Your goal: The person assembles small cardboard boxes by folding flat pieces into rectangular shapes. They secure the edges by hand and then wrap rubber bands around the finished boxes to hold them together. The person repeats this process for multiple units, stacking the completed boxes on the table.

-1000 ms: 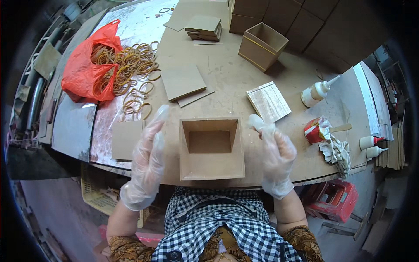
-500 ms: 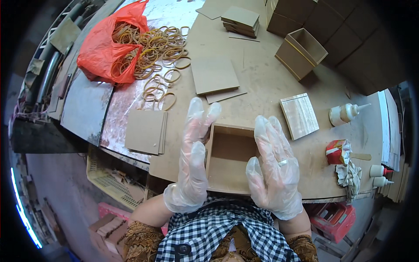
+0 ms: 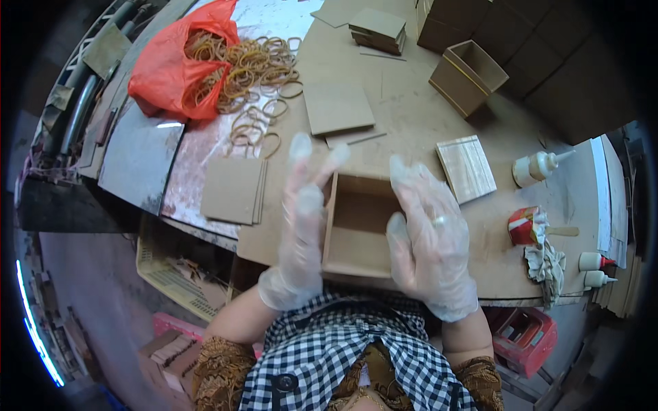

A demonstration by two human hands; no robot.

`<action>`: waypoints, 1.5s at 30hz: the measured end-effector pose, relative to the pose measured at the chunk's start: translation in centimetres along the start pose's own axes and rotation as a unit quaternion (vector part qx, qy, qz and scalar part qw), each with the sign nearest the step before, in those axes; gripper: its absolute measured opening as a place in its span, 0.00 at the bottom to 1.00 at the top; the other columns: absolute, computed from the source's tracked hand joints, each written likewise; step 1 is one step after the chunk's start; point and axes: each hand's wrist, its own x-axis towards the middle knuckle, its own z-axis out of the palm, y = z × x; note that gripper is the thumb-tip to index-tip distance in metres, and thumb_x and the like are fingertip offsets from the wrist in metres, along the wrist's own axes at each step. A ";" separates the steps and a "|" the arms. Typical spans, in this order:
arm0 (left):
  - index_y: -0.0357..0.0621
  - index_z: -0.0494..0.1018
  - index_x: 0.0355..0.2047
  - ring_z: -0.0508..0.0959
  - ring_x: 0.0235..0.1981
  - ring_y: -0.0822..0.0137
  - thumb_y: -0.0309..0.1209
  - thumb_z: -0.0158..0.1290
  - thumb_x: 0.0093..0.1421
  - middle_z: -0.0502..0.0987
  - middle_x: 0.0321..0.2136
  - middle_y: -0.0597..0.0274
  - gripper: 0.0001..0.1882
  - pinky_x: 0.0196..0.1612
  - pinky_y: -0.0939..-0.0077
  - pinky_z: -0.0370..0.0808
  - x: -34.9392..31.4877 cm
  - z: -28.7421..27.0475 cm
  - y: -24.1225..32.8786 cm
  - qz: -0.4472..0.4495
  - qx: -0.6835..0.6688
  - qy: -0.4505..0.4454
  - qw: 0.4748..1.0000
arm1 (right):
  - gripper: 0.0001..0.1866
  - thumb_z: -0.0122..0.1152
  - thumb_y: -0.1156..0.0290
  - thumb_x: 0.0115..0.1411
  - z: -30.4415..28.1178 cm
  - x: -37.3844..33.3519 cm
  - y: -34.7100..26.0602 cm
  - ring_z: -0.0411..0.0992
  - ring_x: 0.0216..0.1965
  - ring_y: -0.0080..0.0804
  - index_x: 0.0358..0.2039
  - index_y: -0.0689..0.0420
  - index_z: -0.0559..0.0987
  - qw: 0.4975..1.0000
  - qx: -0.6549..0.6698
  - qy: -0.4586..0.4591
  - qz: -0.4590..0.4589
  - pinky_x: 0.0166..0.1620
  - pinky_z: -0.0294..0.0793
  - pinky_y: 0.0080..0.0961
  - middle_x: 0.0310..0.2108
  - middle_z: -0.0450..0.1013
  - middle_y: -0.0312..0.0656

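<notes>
We stand at a wide worktable (image 3: 425, 116). An open cardboard box (image 3: 360, 229) sits at its near edge. Since a second ago, our gloved left hand (image 3: 301, 219) and right hand (image 3: 428, 240) have lifted, fingers spread, flanking it without gripping.

Open-topped cardboard box (image 3: 360, 229), brown, square, shallow walls, interior empty. Upright, mouth up, at near edge of table (image 3: 411, 116). Flanked by left hand (image 3: 301, 226) against left wall and right hand (image 3: 428, 240) against right wall, both in clear gloves, fingers spread. Near wall partly hidden.
</notes>
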 end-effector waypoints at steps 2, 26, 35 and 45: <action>0.43 0.42 0.73 0.53 0.71 0.58 0.49 0.40 0.71 0.52 0.71 0.52 0.38 0.73 0.63 0.45 0.6 -0.5 0.3 -0.012 -0.082 0.069 0.994 | 0.31 0.56 0.78 0.56 -0.2 -0.4 -0.1 0.64 0.63 0.60 0.62 0.67 0.67 0.999 0.036 0.003 0.019 0.65 0.61 0.47 0.61 0.65 0.62; 0.33 0.70 0.55 0.71 0.57 0.62 0.51 0.33 0.74 0.74 0.53 0.51 0.31 0.66 0.67 0.60 3.0 1.7 1.8 -0.087 0.096 0.067 0.989 | 0.32 0.56 0.71 0.62 1.7 -0.6 -2.3 0.62 0.64 0.60 0.65 0.69 0.62 0.980 -0.192 -0.039 0.043 0.65 0.62 0.45 0.67 0.59 0.55; 0.43 0.77 0.51 0.67 0.40 0.78 0.54 0.35 0.73 0.77 0.45 0.71 0.30 0.47 0.84 0.61 3.0 1.0 0.5 -0.085 0.046 0.081 0.992 | 0.36 0.57 0.76 0.58 2.2 -0.4 -2.2 0.63 0.60 0.67 0.65 0.71 0.59 0.986 -0.161 -0.032 0.040 0.60 0.69 0.45 0.64 0.60 0.61; 0.39 0.76 0.49 0.71 0.47 0.75 0.52 0.38 0.73 0.77 0.45 0.65 0.28 0.56 0.78 0.62 3.3 1.2 0.5 -0.086 0.025 0.073 0.993 | 0.36 0.56 0.75 0.58 2.2 -0.5 -2.0 0.62 0.61 0.67 0.66 0.71 0.59 0.985 -0.160 -0.037 0.042 0.62 0.65 0.46 0.63 0.61 0.61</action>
